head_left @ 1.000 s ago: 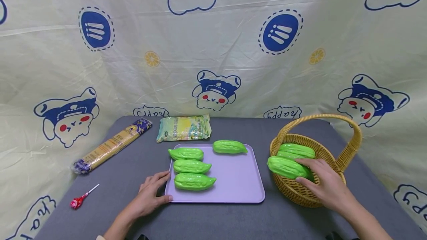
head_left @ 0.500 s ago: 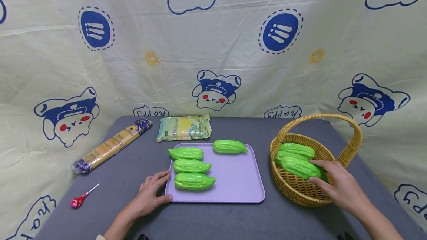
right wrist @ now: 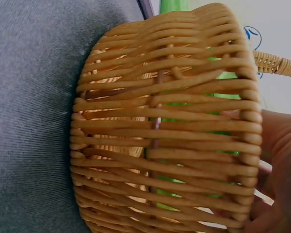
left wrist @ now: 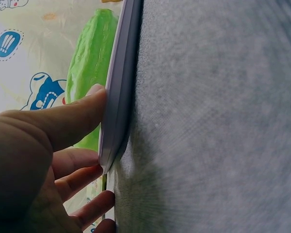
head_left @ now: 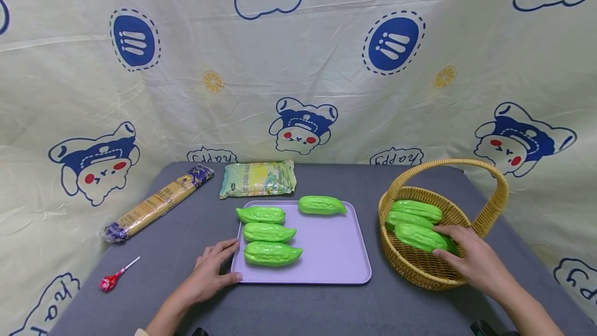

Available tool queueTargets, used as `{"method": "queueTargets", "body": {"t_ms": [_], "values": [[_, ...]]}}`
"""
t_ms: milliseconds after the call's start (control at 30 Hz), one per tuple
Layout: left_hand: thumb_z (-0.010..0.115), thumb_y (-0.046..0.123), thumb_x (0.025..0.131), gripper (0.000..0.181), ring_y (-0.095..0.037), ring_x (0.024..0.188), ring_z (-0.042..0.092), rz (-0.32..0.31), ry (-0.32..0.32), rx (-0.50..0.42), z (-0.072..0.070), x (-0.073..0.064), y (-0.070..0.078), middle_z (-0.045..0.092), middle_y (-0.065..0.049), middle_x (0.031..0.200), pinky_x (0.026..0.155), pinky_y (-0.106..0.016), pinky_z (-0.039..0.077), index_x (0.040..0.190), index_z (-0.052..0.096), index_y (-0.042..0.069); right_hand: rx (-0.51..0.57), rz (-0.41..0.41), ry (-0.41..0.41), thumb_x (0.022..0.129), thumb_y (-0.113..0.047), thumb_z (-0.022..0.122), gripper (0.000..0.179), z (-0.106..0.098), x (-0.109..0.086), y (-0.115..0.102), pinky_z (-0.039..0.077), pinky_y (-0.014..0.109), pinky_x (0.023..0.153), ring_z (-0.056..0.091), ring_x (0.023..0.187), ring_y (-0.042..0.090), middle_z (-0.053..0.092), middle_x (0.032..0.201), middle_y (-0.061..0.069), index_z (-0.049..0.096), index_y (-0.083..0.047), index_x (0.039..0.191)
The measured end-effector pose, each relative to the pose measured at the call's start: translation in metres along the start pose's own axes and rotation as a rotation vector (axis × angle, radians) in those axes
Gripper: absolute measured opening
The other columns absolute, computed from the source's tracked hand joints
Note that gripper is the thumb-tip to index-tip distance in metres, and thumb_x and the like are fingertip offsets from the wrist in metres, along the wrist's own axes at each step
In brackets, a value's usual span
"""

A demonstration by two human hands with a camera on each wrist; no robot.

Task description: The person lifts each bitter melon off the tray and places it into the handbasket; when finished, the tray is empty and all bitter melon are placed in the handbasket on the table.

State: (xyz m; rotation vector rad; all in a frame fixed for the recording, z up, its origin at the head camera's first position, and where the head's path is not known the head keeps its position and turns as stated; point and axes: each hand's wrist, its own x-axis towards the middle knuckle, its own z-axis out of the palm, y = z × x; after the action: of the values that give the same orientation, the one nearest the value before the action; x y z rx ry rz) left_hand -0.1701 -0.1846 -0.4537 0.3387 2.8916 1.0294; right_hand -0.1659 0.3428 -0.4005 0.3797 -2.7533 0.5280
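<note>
**While the left hand touches the tray, the right hand has a green gourd down in the basket**

Compared with a second ago, that gourd's gone from overhanging the basket's left rim to sitting inside, on the near side of two others. Right hand's still pinching its right end. Left hand hasn't budged: fingers loose on the tray's left edge, thumb at its near-left corner. Four tray gourds haven't moved either.

Readable stuff: "happy" on the backdrop, just above the worktop's far edge. Print on the pastel pack near that edge, and on the long packet along the left edge, is too small for me.
</note>
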Motion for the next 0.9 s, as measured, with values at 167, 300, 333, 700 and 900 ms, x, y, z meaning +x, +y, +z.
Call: {"method": "queueTargets", "body": {"t_ms": [167,300,333,700,900], "values": [[0.076,0.030,0.076,0.069,-0.028,0.122,0.040,0.011,0.009,0.000,0.000,0.000,0.001,0.046,-0.006,0.143,0.095,-0.051,0.027,0.136,0.050,0.007,-0.004,0.003,-0.032,0.080,-0.027,0.074,0.047,0.004,0.002,0.003,0.044,0.058,0.076,0.055,0.102,0.040,0.060,0.115,0.019,0.059,-0.005,0.119],[0.076,0.031,0.076,0.070,-0.029,0.122,0.040,0.016,0.013,0.001,0.000,-0.001,0.001,0.046,-0.006,0.143,0.095,-0.051,0.028,0.136,0.050,0.007,-0.017,0.019,-0.073,0.081,-0.029,0.073,0.047,0.007,0.005,0.005,0.044,0.058,0.077,0.055,0.104,0.041,0.060,0.115,0.020,0.060,-0.006,0.119],[0.076,0.031,0.076,0.070,-0.029,0.122,0.040,0.016,0.013,0.001,-0.001,-0.001,0.002,0.047,-0.006,0.143,0.095,-0.051,0.028,0.136,0.050,0.007,-0.018,0.023,-0.083,0.081,-0.030,0.073,0.048,0.007,0.005,0.005,0.044,0.059,0.078,0.054,0.105,0.041,0.060,0.116,0.021,0.060,-0.006,0.120],[0.076,0.030,0.076,0.070,-0.028,0.122,0.041,0.009,0.010,0.006,0.000,-0.001,0.001,0.046,-0.006,0.143,0.095,-0.050,0.028,0.136,0.050,0.007,-0.019,0.010,-0.129,0.079,-0.027,0.074,0.047,0.013,0.010,0.005,0.040,0.060,0.085,0.054,0.106,0.043,0.062,0.117,0.022,0.061,-0.005,0.119],[0.076,0.031,0.075,0.070,-0.029,0.122,0.040,0.005,0.004,0.004,0.000,-0.001,0.001,0.046,-0.006,0.143,0.094,-0.050,0.028,0.136,0.050,0.007,-0.036,0.002,-0.133,0.078,-0.023,0.075,0.044,0.014,0.012,0.005,0.044,0.057,0.081,0.056,0.102,0.041,0.062,0.113,0.021,0.063,-0.005,0.116]]}}
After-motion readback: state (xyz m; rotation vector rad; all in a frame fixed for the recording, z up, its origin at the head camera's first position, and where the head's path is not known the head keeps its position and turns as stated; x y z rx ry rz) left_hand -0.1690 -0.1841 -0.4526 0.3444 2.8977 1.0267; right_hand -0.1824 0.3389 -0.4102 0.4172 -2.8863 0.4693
